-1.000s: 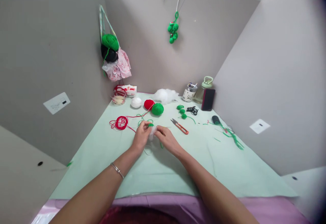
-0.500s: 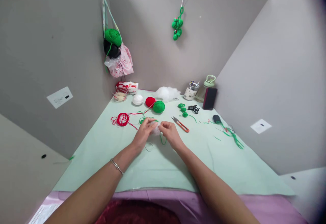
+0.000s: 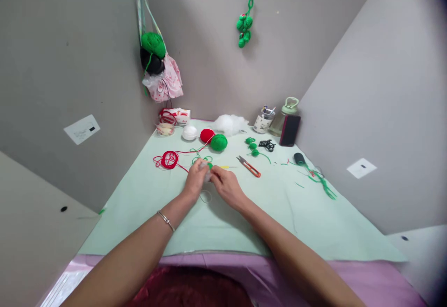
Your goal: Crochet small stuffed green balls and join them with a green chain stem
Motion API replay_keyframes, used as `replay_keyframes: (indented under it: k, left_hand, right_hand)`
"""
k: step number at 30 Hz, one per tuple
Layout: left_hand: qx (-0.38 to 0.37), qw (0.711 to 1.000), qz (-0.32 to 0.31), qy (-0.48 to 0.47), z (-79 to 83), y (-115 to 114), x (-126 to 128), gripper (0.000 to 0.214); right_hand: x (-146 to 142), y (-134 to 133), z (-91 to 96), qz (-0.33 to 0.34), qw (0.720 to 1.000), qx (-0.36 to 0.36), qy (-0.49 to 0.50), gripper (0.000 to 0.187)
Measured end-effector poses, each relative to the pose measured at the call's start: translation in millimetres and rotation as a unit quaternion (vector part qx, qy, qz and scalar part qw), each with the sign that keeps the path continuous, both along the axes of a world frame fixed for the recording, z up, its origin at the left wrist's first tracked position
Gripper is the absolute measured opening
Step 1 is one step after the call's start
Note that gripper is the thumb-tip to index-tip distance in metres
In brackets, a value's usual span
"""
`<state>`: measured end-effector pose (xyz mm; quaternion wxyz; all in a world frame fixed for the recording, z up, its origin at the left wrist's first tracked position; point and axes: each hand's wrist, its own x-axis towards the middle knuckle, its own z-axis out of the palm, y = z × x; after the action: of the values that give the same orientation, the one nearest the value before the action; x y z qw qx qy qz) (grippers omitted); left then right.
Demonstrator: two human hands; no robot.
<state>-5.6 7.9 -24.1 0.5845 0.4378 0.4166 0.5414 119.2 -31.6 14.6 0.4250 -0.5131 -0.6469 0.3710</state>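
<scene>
My left hand (image 3: 195, 180) and my right hand (image 3: 226, 185) meet over the pale green cloth (image 3: 174, 223), fingers pinched together round a small white tuft with a green crocheted bit (image 3: 208, 166) at its top. A thin green yarn strand (image 3: 206, 197) loops on the cloth just below the hands. A yellow-tipped hook or needle (image 3: 225, 167) lies just beyond my right fingers. A green yarn ball (image 3: 219, 143) and a red yarn ball (image 3: 206, 135) sit farther back, with a red yarn coil (image 3: 169, 159) to the left.
Red-handled snips (image 3: 249, 166) lie right of the hands. White stuffing (image 3: 228, 123), a white ball (image 3: 189, 132), a cup of tools (image 3: 262, 122), a bottle (image 3: 283, 116), a phone (image 3: 289, 130) line the back. Green scraps (image 3: 319, 180) lie at right. Bags hang on the wall (image 3: 157, 65).
Both hands have stayed together on the small piece, shifting slightly; my right hand moved left, closer to my left one. The view has tilted a little.
</scene>
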Motion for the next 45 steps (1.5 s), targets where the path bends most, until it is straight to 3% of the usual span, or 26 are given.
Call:
replay_keyframes:
  k: [7, 13, 17, 22, 26, 32, 35, 40, 45]
  left_hand:
    - [0.02, 1.0, -0.004, 0.007, 14.7, -6, 1, 0.023]
    - [0.009, 1.0, -0.024, -0.01, 18.0, -10, 1, 0.025]
    - [0.005, 0.998, -0.049, -0.046, 23.3, -13, -1, 0.038]
    - [-0.007, 0.995, -0.086, -0.056, 30.3, -16, -6, 0.041]
    - [-0.007, 0.996, -0.079, -0.041, 24.9, -14, -6, 0.042]
    - [-0.016, 1.0, -0.004, 0.003, 4.2, -2, 0, 0.025]
    - [-0.034, 0.999, 0.009, 0.022, -1.5, 2, 3, 0.034]
    - [-0.042, 0.999, -0.001, -0.001, 4.0, 4, 2, 0.031]
    - [-0.024, 0.999, -0.005, -0.044, 13.3, 0, 1, 0.026]
  right_hand:
    - [9, 12, -5.0, 0.002, 0.997, -0.048, 0.053, 0.04]
    - [11, 15, -9.3, -0.032, 0.999, -0.019, 0.033, 0.038]
    - [12, 18, -11.7, -0.067, 0.997, -0.01, 0.022, 0.035]
    - [17, 19, -9.6, -0.048, 0.999, -0.016, 0.018, 0.031]
    - [20, 18, -6.2, -0.017, 1.0, -0.013, -0.006, 0.028]
    - [10, 9, -7.4, -0.011, 0.998, 0.018, -0.061, 0.024]
    - [2, 4, -10.2, -0.019, 0.996, 0.028, -0.077, 0.019]
    - [7, 9, -6.9, -0.018, 0.997, 0.033, -0.061, 0.024]
    - [26, 13, 11.7, -0.043, 0.997, 0.06, -0.003, 0.031]
